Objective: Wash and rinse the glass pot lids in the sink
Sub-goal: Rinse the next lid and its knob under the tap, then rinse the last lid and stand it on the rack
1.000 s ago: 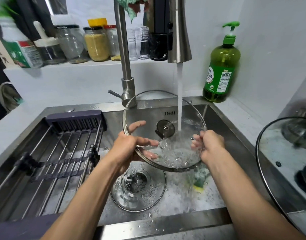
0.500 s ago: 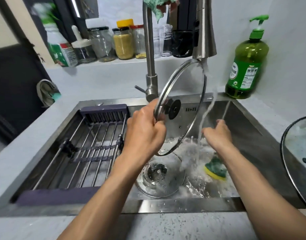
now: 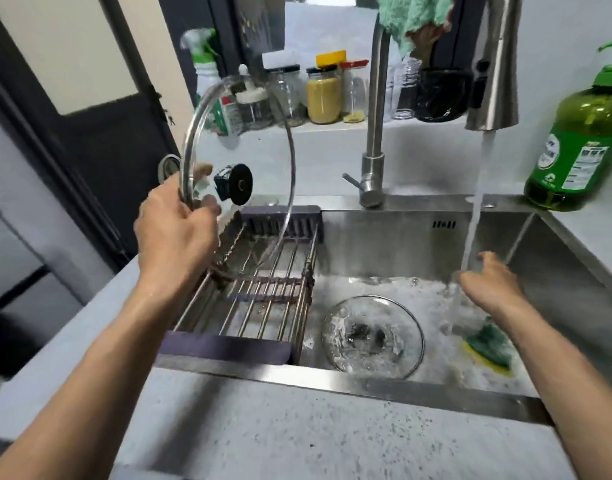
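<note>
Lid [image 3: 263, 140] handling comes first: the left hand [image 3: 174, 233] pinches the rinsed glass lid by its steel rim, upright above the drying rack [image 3: 263, 299], so lower it gently between the bars, knob [image 3: 240, 184] clear, without knocking glass on metal. The right hand [image 3: 491, 289] hangs relaxed and empty under the running tap stream [image 3: 476, 209]. A second lid [image 3: 372, 336] lies in suds on the sink [image 3: 384, 233] floor beside a sponge [image 3: 490, 346], probably next to wash.

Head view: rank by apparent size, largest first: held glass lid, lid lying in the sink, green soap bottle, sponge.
1. Held glass lid, gripped at its rim by the left hand; nearer the camera, so it may only look larger.
2-3. Lid lying in the sink and green soap bottle: look alike; the bottle is cropped.
4. Sponge.
</note>
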The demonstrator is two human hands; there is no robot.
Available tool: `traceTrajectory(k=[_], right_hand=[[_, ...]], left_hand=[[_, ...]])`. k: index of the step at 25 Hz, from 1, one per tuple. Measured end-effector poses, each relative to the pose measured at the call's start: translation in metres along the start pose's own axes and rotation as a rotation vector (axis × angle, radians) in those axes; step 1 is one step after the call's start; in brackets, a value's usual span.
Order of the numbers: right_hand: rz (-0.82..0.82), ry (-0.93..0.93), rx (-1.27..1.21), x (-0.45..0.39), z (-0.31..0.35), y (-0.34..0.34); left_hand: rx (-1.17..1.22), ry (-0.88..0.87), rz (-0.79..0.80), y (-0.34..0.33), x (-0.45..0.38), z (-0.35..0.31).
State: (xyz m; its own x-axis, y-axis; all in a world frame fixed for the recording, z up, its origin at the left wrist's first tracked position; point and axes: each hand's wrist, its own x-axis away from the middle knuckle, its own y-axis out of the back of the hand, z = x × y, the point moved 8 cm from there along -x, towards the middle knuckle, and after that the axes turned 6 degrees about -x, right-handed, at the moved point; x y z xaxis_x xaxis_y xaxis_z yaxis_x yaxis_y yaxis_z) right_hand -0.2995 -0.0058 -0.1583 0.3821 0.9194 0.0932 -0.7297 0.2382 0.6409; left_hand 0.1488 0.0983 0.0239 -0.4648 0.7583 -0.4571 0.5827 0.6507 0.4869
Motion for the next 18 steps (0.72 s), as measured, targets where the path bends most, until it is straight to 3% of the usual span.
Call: traceTrajectory(k=[6,18], right_hand=[[0.024,0.049,0.038,0.0,0.003,-0.008],[0.044,0.072,0.034,-0.003,0.0,-0.011]], left_hand=[[-0.104,0.14,-0.084,0.01,-0.001,0.059],[-0.347,0.131,-0.064,-0.001,0.009,0.085]])
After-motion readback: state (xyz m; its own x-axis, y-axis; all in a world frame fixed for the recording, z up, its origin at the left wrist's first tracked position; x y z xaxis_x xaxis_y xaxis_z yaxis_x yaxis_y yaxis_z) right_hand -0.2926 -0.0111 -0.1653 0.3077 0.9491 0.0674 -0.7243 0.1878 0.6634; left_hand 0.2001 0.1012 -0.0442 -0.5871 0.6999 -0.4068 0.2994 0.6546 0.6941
